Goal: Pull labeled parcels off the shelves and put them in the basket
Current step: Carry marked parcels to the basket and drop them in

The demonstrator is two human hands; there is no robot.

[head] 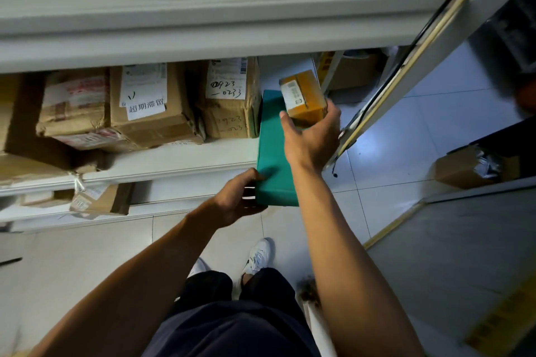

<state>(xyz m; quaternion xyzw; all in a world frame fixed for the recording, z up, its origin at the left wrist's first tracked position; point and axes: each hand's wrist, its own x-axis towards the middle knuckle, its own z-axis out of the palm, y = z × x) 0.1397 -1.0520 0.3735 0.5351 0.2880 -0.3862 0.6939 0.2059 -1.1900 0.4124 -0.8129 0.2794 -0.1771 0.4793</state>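
Head view: the right hand [311,139] grips a small yellow-orange parcel [304,98] with a white printed label on one side, its fingers [285,122] curled round it, held just above the far end of a long plain teal box [272,153]. The left hand [235,200] holds the teal box's near end, which juts out from the white shelf [179,165] beside taped brown cartons [229,101].

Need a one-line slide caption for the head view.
Right hand grips a small yellow labelled box; left hand holds the near end of a long green box at the white shelf.
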